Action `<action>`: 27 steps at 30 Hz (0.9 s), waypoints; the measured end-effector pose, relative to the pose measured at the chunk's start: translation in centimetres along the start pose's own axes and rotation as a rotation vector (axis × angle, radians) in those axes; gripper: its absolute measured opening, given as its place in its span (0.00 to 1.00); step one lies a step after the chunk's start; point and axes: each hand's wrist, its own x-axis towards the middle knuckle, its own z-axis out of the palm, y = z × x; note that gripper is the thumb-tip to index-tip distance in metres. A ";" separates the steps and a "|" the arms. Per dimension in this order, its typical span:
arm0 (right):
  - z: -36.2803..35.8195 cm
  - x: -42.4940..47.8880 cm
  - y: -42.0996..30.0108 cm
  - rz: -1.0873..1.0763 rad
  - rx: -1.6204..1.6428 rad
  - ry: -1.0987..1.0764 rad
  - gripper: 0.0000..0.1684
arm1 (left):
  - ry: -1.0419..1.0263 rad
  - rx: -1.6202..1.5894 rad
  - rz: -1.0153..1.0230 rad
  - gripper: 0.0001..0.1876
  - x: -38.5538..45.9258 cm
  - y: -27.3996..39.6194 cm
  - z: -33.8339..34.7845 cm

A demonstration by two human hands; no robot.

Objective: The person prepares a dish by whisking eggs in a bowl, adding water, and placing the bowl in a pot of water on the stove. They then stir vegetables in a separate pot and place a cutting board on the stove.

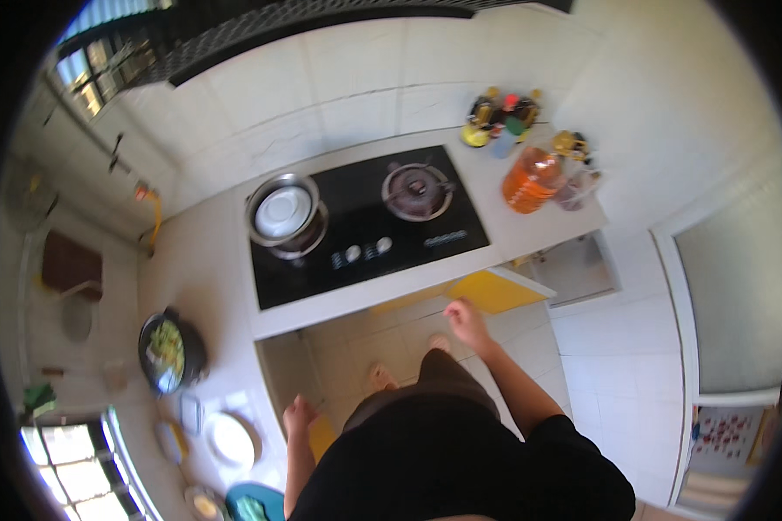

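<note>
My right hand (467, 323) is loosely curled beside the yellow inner face of a cabinet door (495, 290) that stands ajar under the counter; whether it touches the door is unclear. My left hand (300, 415) hangs by the left counter's edge, its fingers partly bent, near another yellow panel (323, 437). I see nothing held in either hand. Above them lies a black glass gas hob (365, 215). A metal pot (253, 225) with a white dish (283, 212) inside stands over its left burner. The right burner (418, 189) is bare.
Sauce bottles (479, 117) and a large oil bottle (531, 182) stand right of the hob. On the left counter are a dark pot of chopped greens (167, 348), a white plate (230, 441) and a teal basin (255, 498). A range hood (313, 26) hangs overhead.
</note>
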 end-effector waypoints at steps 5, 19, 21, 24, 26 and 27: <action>-1.8 0.7 0.7 0.140 0.148 0.072 0.03 | -0.305 0.134 0.047 0.16 0.1 4.5 6.2; -12.7 11.2 16.4 -0.014 0.057 0.165 0.07 | -0.276 0.658 0.510 0.18 -3.6 15.1 27.1; -12.7 9.5 17.1 0.108 0.117 0.110 0.06 | -0.241 0.754 0.602 0.17 -5.4 15.1 28.5; -11.7 10.8 18.3 0.094 0.042 -0.136 0.04 | -0.194 0.606 0.570 0.17 -7.7 16.3 28.9; -10.1 11.5 15.5 0.057 0.077 -0.334 0.03 | -0.204 0.571 0.470 0.18 -8.4 14.3 27.9; -9.2 11.9 14.1 0.036 0.104 -0.423 0.03 | -0.167 0.579 0.466 0.18 -8.7 13.5 27.3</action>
